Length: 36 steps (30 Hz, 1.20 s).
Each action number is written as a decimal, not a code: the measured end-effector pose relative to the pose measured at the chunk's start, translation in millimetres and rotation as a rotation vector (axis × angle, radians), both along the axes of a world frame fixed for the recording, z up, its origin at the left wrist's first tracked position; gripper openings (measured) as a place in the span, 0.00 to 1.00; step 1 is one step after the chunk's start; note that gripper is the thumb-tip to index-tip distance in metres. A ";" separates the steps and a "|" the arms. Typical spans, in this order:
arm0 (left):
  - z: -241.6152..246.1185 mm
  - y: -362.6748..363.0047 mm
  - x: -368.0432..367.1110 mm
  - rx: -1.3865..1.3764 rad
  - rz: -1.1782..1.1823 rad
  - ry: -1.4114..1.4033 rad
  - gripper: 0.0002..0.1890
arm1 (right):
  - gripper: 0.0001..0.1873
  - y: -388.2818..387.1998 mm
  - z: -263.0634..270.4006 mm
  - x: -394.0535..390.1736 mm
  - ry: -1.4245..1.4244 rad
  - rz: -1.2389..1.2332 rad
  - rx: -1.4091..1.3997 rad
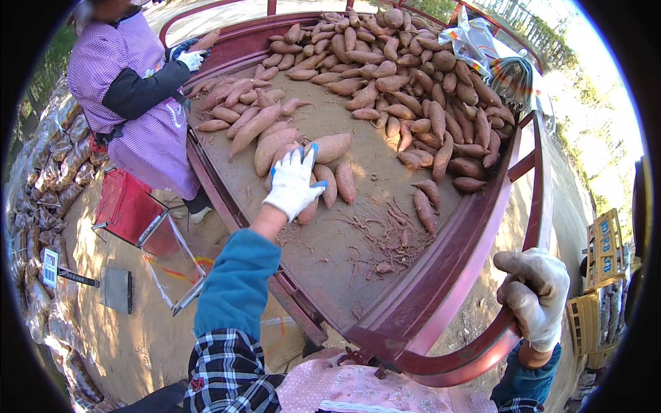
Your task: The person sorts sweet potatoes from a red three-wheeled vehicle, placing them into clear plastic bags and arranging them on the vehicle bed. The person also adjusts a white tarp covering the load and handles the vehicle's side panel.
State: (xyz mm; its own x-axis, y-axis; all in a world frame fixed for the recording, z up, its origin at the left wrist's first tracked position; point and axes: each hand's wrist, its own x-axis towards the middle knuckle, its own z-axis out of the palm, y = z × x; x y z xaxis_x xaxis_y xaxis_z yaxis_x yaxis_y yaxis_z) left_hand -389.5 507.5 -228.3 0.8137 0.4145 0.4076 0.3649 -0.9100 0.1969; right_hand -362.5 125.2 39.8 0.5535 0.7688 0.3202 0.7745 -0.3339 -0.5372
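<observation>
My left hand [295, 180], in a white glove with blue fingertips, lies palm down with fingers spread over a group of sweet potatoes [279, 144] on the truck bed [325, 227]. Its palm hides part of the ones beneath. Just right of its fingers is a single sweet potato [345, 181]. In a soiled white glove, my right hand [539, 297] is curled around the dark red metal rail [480, 356] at the bed's near right corner. A large heap of sweet potatoes [408, 77] fills the far right of the bed.
Loose roots [382, 232] litter the bed. A co-worker [139, 88] holds a sweet potato [206, 40] at the left side. Below stand a red bag on a metal frame [129, 206] and a platform scale [114, 289]. Plastic bags [480, 44] hang over the far right rail; yellow crates [604, 253] stand outside.
</observation>
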 end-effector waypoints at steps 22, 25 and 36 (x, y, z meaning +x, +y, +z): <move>-9.5 5.4 -108.1 -2.242 -0.185 -0.603 0.26 | 0.19 -1.8 -4.5 14.3 -0.043 0.102 0.121; -18.8 -54.2 -225.4 -2.210 -0.042 -0.819 0.25 | 0.20 -7.4 -10.9 1.1 0.141 -0.037 0.112; -39.7 -328.2 -515.0 -1.463 1.378 -0.732 0.31 | 0.23 -17.6 -30.9 10.2 0.224 0.225 0.239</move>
State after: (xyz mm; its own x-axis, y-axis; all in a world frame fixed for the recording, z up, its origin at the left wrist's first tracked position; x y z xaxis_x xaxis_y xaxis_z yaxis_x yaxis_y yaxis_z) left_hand -904.4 179.2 -268.0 -0.3217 0.6831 -0.6557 0.0427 0.7022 0.7107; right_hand -352.4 107.6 8.9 0.4564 0.7974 0.3948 0.6687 -0.0146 -0.7434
